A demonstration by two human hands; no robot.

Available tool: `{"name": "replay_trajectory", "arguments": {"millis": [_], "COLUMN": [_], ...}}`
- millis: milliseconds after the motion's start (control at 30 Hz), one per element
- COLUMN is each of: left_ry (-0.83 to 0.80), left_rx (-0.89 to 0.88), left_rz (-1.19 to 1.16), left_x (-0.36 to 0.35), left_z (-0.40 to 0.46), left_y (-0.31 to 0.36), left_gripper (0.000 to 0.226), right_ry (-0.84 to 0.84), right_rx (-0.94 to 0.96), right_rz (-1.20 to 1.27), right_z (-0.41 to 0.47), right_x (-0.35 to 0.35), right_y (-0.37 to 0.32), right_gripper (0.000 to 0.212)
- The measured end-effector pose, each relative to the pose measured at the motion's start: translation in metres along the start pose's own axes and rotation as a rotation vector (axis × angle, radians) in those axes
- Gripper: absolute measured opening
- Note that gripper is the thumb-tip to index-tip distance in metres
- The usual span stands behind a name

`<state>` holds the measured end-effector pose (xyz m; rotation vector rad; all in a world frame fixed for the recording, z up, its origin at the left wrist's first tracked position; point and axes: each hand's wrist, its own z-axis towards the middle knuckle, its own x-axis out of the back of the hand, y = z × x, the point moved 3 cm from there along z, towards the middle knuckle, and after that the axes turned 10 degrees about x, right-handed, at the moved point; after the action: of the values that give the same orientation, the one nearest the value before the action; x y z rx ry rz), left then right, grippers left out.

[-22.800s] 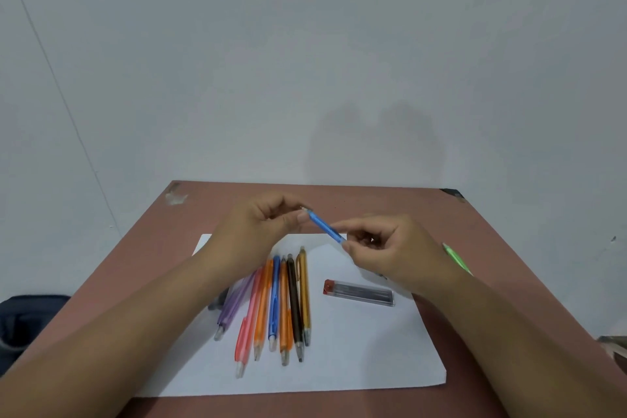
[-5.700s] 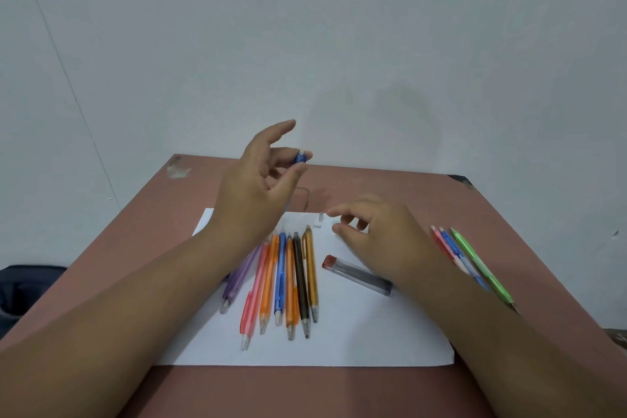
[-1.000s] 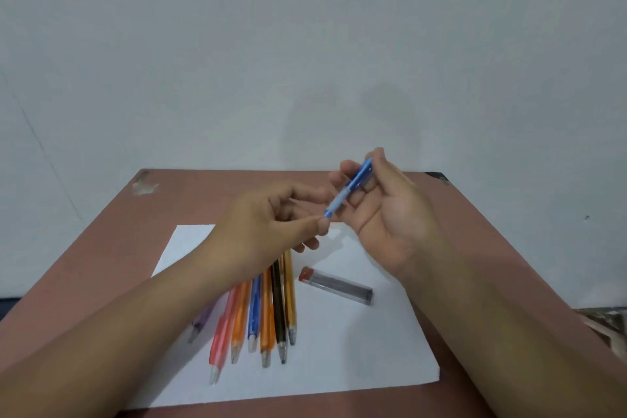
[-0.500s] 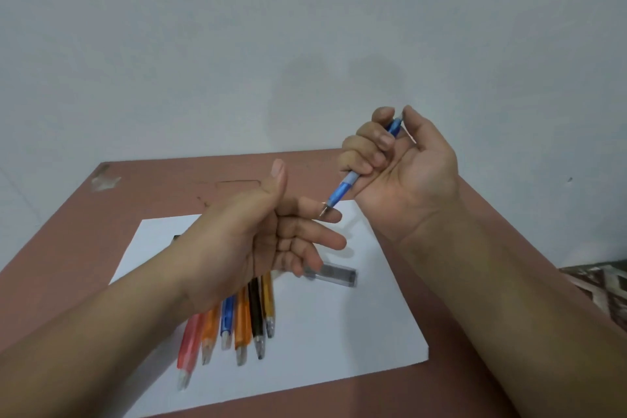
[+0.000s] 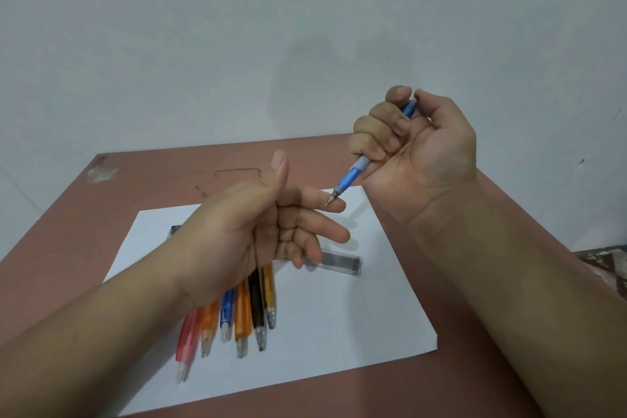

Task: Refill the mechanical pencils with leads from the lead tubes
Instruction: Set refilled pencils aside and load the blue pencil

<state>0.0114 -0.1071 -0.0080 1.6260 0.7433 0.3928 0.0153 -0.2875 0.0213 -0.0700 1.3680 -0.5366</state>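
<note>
The right hand (image 5: 420,146) is raised above the tabletop (image 5: 509,366), its grip curled tight round a blue pencil (image 5: 353,175) whose tip slants down to the left. The thumb seems to sit on the pencil's top end, though fingers partly hide it. The tip touches, or nearly touches, the index finger of the left hand (image 5: 258,234), which has its thumb up and fingers loosely extended, holding nothing. Below the left hand, a row of pencils (image 5: 237,319) lies on white paper (image 5: 356,322). A lead tube (image 5: 339,261) lies on the paper just right of the row.
</note>
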Motion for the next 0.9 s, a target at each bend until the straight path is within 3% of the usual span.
{"name": "replay_trajectory", "arguments": {"millis": [900], "left_ry": [-0.039], "left_rx": [-0.045], "left_rz": [-0.001], "left_x": [0.0009], "left_z": [-0.0014], "left_y": [0.0015], "left_gripper": [0.075], "right_ry": [0.014], "right_rx": [0.019], "right_rz": [0.048], "right_z": [-0.0003], "right_x": [-0.0022], "right_y": [-0.0043], "right_gripper": [0.040]}}
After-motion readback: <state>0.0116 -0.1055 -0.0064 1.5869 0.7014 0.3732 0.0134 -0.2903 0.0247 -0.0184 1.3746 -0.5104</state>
